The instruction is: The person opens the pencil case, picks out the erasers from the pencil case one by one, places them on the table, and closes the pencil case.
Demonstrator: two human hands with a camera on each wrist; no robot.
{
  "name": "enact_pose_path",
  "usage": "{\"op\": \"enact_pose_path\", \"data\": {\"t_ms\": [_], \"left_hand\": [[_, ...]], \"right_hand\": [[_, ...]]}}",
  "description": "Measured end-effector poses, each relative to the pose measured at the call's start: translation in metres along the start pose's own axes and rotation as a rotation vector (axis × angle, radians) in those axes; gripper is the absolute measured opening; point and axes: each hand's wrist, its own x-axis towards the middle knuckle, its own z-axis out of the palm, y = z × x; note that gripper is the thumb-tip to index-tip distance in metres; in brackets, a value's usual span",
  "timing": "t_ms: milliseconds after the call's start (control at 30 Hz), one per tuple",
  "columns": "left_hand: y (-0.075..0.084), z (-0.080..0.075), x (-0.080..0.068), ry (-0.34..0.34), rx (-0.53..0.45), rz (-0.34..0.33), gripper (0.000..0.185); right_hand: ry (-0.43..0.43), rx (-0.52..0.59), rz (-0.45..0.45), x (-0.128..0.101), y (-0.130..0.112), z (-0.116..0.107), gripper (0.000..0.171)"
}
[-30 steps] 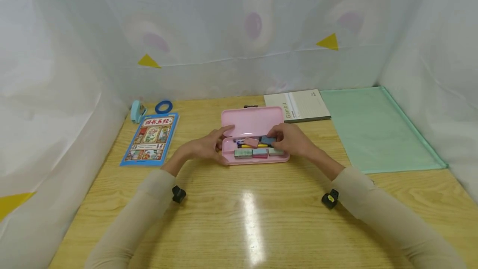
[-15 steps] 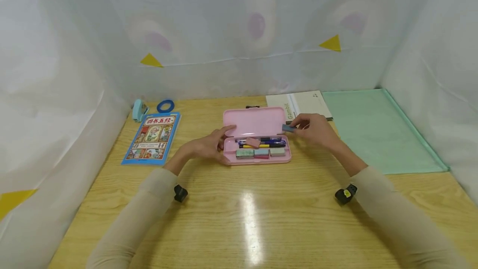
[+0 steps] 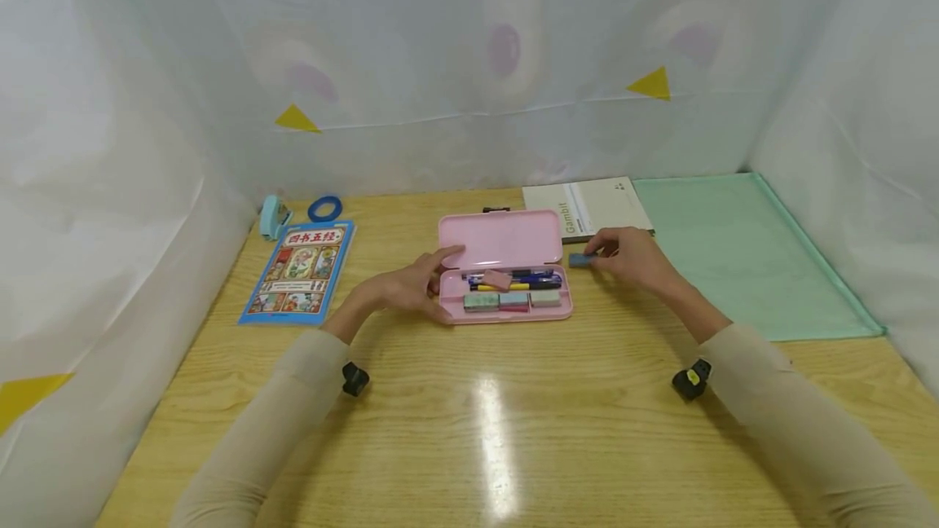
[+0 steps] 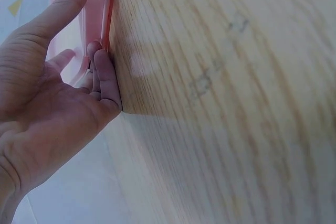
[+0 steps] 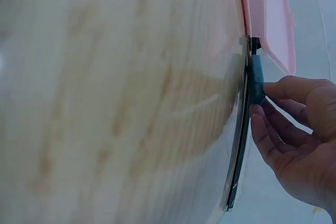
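A pink pencil case (image 3: 500,236) lies with its lid folded back in the middle of the table. My left hand (image 3: 402,287) holds its left end, thumb at the front edge and a finger over the lid; in the left wrist view, other fingers curl against its side. Inside are several pens (image 3: 539,279), a pink eraser (image 3: 497,279) and small pale blocks (image 3: 481,301). To the right of the case, my right hand (image 3: 637,261) pinches a blue eraser (image 3: 579,260) between thumb and fingers, low by the table. The right wrist view shows this eraser (image 5: 255,80) at the fingertips.
A notepad (image 3: 605,200) lies behind the right hand, beside a green mat (image 3: 756,259). On the left are a blue-bordered book (image 3: 297,274), a light-blue stapler-like item (image 3: 273,218) and a blue tape ring (image 3: 325,209). A small black item (image 3: 496,209) sits behind the lid.
My right hand has lifted the blue eraser out of the pencil case and carried it right, then lowered it beside the case. The left hand stays at the case's left end.
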Motion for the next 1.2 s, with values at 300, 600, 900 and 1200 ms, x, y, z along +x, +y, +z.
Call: {"op": "enact_pose_path", "data": {"t_ms": [300, 600, 900, 1200], "left_hand": [[0.000, 0.000, -0.002, -0.001, 0.000, -0.004, 0.118], [0.000, -0.002, -0.003, -0.007, 0.044, -0.002, 0.119], [0.001, -0.002, -0.002, -0.007, 0.059, 0.007, 0.118], [0.000, -0.002, 0.000, -0.014, 0.065, -0.021, 0.117]], "right_hand": [[-0.015, 0.102, 0.029, -0.006, -0.011, -0.008, 0.021], [-0.129, 0.453, 0.009, -0.002, -0.034, 0.015, 0.036], [-0.201, 0.493, -0.011, 0.010, -0.064, 0.044, 0.037], [-0.230, 0.300, -0.070, 0.022, -0.089, 0.066, 0.031]]}}
